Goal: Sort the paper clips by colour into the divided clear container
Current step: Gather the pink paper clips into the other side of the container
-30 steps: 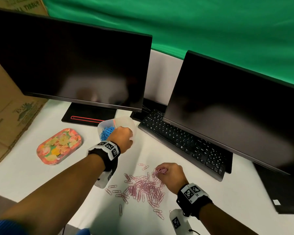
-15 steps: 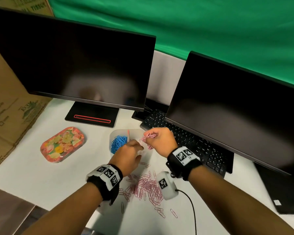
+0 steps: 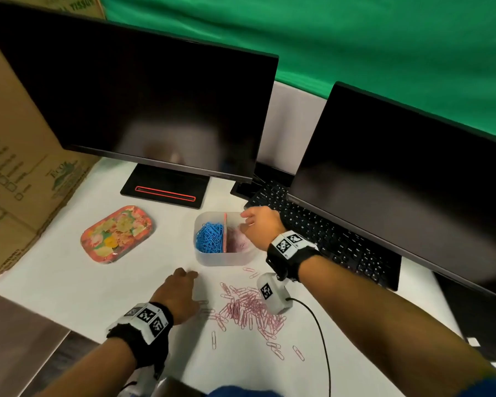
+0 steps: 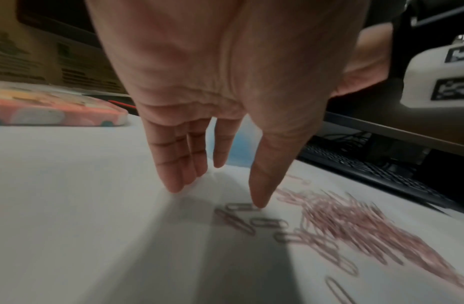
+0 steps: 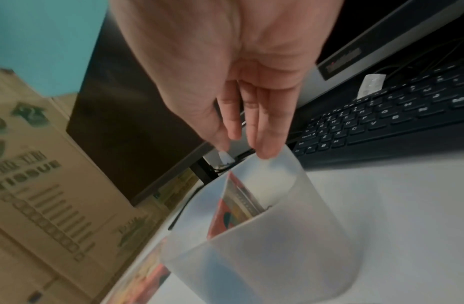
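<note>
Now that its pink clips have dropped into the tub [image 3: 225, 259] at twelve o'clock, her right hand [image 3: 259, 228] hangs slack and empty; the left hand [image 3: 178, 293], fingers straight, reaches the pile [image 3: 248, 309].

Left hand [image 3: 181, 293]: bare, no glove, no ring showing.
Left wrist band [image 3: 143, 325]: black fabric strap behind the knuckles, topped by a white block with black-and-white square markers.
Right hand [image 3: 259, 227]: bare too, fingers unadorned.
Right wrist band [image 3: 291, 247]: same black strap, white marker plate on top.
Right wrist camera pod [image 3: 272, 293]: white rounded housing under the wrist, one square marker, thin black cable [image 3: 321, 339] trailing back along the forearm.
Sleeve [image 3: 241, 392]: blue fabric at the bottom edge.
</note>
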A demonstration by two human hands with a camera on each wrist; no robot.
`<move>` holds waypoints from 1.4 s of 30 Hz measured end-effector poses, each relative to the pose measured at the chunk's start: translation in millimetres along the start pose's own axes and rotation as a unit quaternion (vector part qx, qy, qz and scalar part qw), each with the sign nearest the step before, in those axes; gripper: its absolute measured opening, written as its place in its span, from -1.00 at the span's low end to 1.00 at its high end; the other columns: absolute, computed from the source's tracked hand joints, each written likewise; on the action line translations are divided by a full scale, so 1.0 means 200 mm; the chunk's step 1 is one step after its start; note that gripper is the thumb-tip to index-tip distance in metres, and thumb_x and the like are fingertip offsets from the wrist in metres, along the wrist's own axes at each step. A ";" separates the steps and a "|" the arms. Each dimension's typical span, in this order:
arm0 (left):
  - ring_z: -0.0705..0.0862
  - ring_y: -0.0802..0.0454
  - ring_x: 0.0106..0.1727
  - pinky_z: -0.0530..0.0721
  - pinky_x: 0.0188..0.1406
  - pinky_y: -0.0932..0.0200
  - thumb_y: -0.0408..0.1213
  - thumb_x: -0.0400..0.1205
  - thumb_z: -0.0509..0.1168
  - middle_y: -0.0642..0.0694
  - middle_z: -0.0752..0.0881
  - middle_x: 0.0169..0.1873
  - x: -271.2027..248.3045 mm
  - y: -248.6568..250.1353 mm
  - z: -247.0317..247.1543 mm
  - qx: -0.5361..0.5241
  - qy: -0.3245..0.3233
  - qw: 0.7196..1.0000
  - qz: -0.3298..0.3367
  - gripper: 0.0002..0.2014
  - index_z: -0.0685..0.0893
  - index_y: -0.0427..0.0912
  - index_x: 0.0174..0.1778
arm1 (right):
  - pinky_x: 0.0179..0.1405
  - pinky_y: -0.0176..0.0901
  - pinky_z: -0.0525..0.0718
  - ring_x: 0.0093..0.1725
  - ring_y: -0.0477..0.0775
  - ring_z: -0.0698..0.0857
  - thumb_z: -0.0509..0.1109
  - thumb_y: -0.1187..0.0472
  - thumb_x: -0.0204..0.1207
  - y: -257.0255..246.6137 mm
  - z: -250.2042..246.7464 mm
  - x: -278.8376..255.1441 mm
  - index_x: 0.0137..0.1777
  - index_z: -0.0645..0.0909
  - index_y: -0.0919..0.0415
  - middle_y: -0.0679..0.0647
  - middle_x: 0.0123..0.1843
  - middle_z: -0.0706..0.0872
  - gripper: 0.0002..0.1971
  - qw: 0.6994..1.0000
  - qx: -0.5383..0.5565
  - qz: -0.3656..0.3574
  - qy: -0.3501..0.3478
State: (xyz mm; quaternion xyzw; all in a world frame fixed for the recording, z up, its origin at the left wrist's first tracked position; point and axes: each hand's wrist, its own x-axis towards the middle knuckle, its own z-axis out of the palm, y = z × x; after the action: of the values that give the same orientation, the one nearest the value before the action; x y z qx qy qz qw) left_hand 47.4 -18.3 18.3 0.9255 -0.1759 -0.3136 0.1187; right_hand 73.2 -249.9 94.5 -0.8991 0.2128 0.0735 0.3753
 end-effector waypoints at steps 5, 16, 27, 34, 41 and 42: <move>0.51 -0.04 0.39 0.52 0.38 0.08 -0.12 0.45 0.39 0.01 0.46 0.33 -0.02 0.12 0.10 -0.035 0.010 0.993 0.117 -0.36 0.42 0.07 0.49 | 0.04 -0.20 0.71 -0.15 -0.01 0.72 0.30 0.24 0.50 0.23 -0.08 -0.23 -0.05 0.76 0.02 -0.04 -0.14 0.78 -0.79 0.996 0.001 0.014 0.084; 0.37 -0.04 0.56 0.42 0.52 0.04 -0.16 0.53 0.38 -0.03 0.34 0.58 0.13 0.29 -0.07 -0.038 0.061 0.983 0.170 -0.34 0.34 0.04 0.56 | 0.32 -0.05 0.62 0.28 0.18 0.66 0.14 0.26 0.56 0.37 0.03 -0.27 0.53 0.44 -0.01 0.20 0.32 0.69 -0.49 0.997 -0.077 0.025 -0.010; 0.62 -0.15 0.24 0.67 0.13 0.05 0.10 0.16 0.62 -0.12 0.38 0.28 -0.12 0.05 0.05 0.033 -0.073 0.997 0.012 0.08 0.13 -0.04 0.49 | 0.68 0.10 -0.21 0.69 0.06 -0.26 0.08 0.19 0.66 0.49 0.31 -0.53 0.70 -0.20 0.05 0.03 0.72 -0.27 -0.31 0.907 -0.299 -0.186 -0.231; 0.66 -0.16 0.12 0.65 0.10 0.03 -0.07 0.28 0.58 -0.09 0.46 0.20 -0.03 0.21 0.13 -0.004 -0.057 0.994 0.092 -0.15 0.26 0.02 0.41 | 0.68 -0.15 0.06 0.70 -0.10 -0.16 0.24 0.20 0.52 0.76 0.17 -0.72 0.70 -0.21 0.09 -0.07 0.71 -0.25 -0.14 0.978 -0.144 -0.099 -0.116; 0.64 -0.13 0.17 0.56 0.10 0.12 -0.06 0.39 0.48 -0.07 0.55 0.15 0.01 0.34 0.20 -0.017 -0.056 0.986 0.156 -0.42 0.44 0.00 0.30 | 0.51 -0.21 0.36 0.52 0.07 0.34 0.35 0.14 0.50 0.85 0.18 -0.80 0.68 0.00 0.13 0.07 0.52 0.24 -0.18 0.988 -0.131 0.027 -0.071; 0.64 -0.13 0.19 0.56 0.13 0.12 -0.05 0.38 0.48 -0.07 0.53 0.17 0.01 0.35 0.21 -0.020 -0.059 0.986 0.158 -0.39 0.44 0.00 0.33 | 0.51 -0.23 0.38 0.50 0.08 0.39 0.37 0.15 0.50 0.82 0.19 -0.78 0.67 0.05 0.14 0.07 0.50 0.26 -0.21 0.992 -0.103 0.034 -0.071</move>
State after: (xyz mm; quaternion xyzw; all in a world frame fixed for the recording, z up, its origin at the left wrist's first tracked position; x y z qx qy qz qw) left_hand 5.6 -86.4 8.5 0.8635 -0.3200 -0.3485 0.1748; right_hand -138.3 -274.7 6.6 -0.9176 0.2076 0.1721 0.2921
